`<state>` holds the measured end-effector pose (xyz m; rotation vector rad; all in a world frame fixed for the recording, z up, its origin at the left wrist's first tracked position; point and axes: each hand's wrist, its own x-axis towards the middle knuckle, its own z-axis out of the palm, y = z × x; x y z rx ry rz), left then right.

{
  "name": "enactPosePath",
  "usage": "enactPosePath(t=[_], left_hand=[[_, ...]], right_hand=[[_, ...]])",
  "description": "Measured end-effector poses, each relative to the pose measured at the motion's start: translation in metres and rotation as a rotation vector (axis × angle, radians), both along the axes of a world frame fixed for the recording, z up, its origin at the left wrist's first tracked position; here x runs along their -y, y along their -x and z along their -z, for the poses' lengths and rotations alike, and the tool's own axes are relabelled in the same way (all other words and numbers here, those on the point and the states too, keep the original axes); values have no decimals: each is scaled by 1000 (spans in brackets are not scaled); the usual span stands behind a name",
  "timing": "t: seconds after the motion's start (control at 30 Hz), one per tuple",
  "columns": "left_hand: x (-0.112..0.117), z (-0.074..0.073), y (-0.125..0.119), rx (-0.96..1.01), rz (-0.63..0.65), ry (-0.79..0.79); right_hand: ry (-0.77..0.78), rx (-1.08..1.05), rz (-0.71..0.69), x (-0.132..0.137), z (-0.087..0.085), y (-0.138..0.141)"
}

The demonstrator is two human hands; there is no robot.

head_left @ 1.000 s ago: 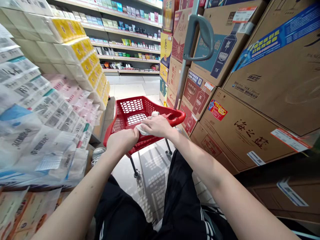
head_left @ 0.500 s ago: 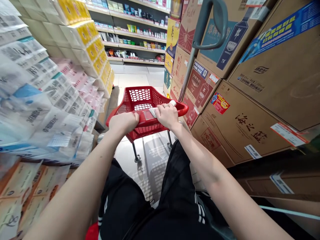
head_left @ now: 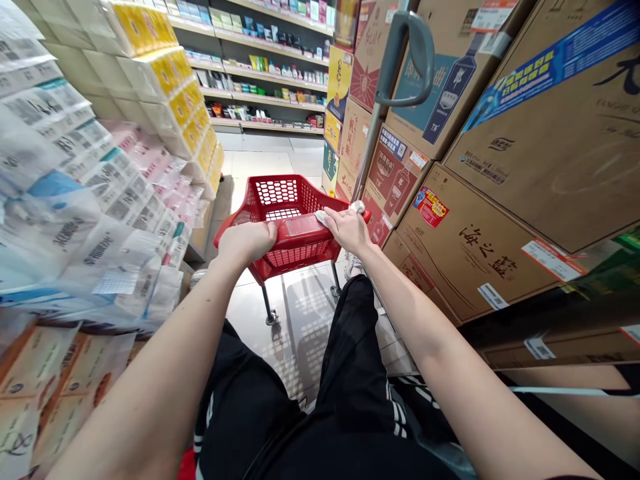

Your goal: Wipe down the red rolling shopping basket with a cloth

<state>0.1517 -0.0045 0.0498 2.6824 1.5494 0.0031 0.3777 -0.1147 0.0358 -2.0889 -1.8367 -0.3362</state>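
Observation:
A red wheeled shopping basket (head_left: 287,200) stands on the tiled floor in front of my knees. My left hand (head_left: 246,241) is closed round the near rim at its left corner. My right hand (head_left: 347,228) presses a white cloth (head_left: 323,217) against the rim at the near right corner, fingers curled over the cloth. A grey pull handle (head_left: 400,60) of the basket rises up at the right, in front of the boxes. The basket looks empty inside.
Wrapped packs of tissue (head_left: 75,200) are stacked at my left. Large cardboard cartons (head_left: 500,167) are piled at my right. The narrow aisle runs ahead to shelves of small goods (head_left: 270,67). My legs in black trousers (head_left: 310,400) fill the foreground.
My right hand has slid the white cloth along the basket's near rim from the middle to the right corner. My left hand has kept its hold on the rim.

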Motion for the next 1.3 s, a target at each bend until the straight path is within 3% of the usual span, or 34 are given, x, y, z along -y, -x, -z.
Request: enactPosePath(t=[0.17, 0.33, 0.57, 0.83, 1.03, 1.17, 1.3], left_hand=[[3, -1, -2, 19, -26, -7], [-1, -1, 0, 24, -33, -22], [7, -3, 9, 34, -28, -20], [39, -2, 11, 90, -27, -63], [56, 1, 19, 105, -90, -131], [62, 2, 26, 83, -107, -146], [66, 4, 35, 45, -63, -153]], right_hand=[[140, -80, 148, -25, -16, 24], [10, -105, 115, -21, -13, 47], [-107, -152, -33, 6, 2, 29], [-88, -170, 66, 15, 6, 21], [-172, -128, -79, 36, 12, 72], [-112, -43, -249, 50, 10, 111], [-47, -17, -267, 51, -5, 104]])
